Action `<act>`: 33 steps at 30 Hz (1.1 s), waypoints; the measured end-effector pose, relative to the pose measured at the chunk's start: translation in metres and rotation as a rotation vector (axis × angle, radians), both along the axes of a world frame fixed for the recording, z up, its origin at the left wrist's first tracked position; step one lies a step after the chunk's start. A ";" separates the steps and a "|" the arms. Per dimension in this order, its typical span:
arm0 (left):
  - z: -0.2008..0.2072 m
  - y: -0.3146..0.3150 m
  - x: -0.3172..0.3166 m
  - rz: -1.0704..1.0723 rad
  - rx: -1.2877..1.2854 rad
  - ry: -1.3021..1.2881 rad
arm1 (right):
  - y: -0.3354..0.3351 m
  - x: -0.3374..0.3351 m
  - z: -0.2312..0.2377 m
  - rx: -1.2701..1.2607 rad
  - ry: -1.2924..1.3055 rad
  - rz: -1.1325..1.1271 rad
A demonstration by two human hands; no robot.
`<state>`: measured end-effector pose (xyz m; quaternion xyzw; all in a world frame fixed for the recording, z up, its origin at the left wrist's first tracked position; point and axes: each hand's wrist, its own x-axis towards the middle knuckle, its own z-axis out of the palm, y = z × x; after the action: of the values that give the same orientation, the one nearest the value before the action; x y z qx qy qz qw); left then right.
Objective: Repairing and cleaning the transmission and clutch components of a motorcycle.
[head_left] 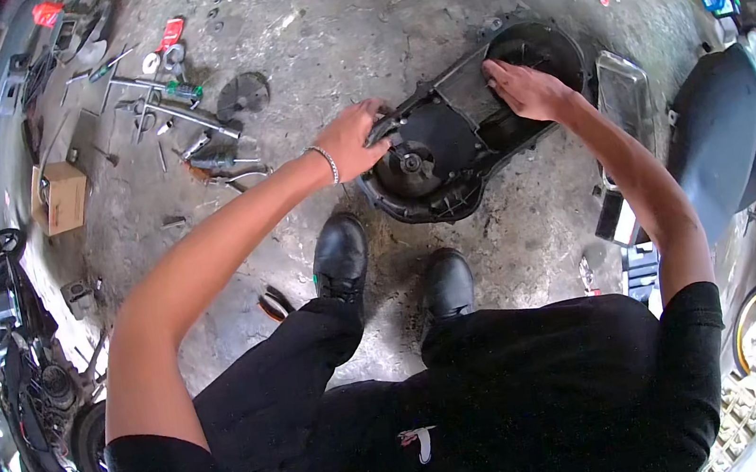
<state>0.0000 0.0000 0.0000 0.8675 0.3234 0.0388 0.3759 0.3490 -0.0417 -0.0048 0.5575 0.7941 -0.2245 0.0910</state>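
Fingers (371,108) of left hand (347,146): pinching rim of 1 black cover (463,99). Right hand (533,93): fingers together, inside cover, grip unclear. Floor (306,54): tools (191,117) toward left edge.

Long black casing (453,135) (rounded ends, hollow side up), slantwise on the grey floor (324,42).

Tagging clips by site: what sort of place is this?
Probably a scooter or motorcycle repair shop: a black engine casing, hand tools strewn on the stained floor, and what looks like a detached seat at right.
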 end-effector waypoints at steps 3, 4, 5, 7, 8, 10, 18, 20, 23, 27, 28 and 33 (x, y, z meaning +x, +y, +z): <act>0.002 0.007 -0.001 0.054 -0.183 0.037 | 0.002 0.015 -0.018 0.126 0.082 0.086; 0.003 0.010 -0.001 0.072 -0.243 0.050 | 0.005 0.019 -0.022 0.170 0.109 0.115; 0.004 0.012 -0.007 0.100 -0.259 0.012 | 0.010 0.012 -0.021 0.188 0.139 0.107; 0.012 0.011 -0.009 0.147 -0.262 -0.022 | 0.010 0.004 -0.015 0.217 0.179 0.118; 0.024 0.006 -0.004 0.176 -0.304 0.043 | 0.007 0.004 -0.015 0.218 0.225 0.050; -0.006 0.006 -0.009 0.086 -0.056 -0.134 | 0.012 0.015 -0.028 0.211 0.334 -0.086; -0.009 -0.007 0.007 0.078 -0.219 -0.082 | -0.002 0.039 -0.044 0.182 0.541 -0.174; -0.008 -0.010 0.008 0.087 -0.188 -0.117 | 0.002 0.038 -0.037 0.098 0.519 -0.188; -0.021 -0.016 0.006 0.149 -0.080 -0.104 | 0.020 0.023 -0.019 -0.142 0.479 -0.295; -0.039 -0.010 0.003 0.148 -0.029 -0.196 | 0.018 0.037 -0.049 -0.155 0.620 -0.466; -0.040 -0.010 0.005 0.149 -0.039 -0.228 | 0.014 0.047 -0.066 -0.085 0.698 -0.513; -0.030 -0.024 -0.009 0.151 -0.172 -0.171 | 0.028 0.000 -0.043 -0.185 0.996 -0.395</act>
<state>-0.0094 -0.0241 -0.0299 0.7989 0.3566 0.1131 0.4710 0.3487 -0.0138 -0.0483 0.5120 0.5982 -0.5431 -0.2917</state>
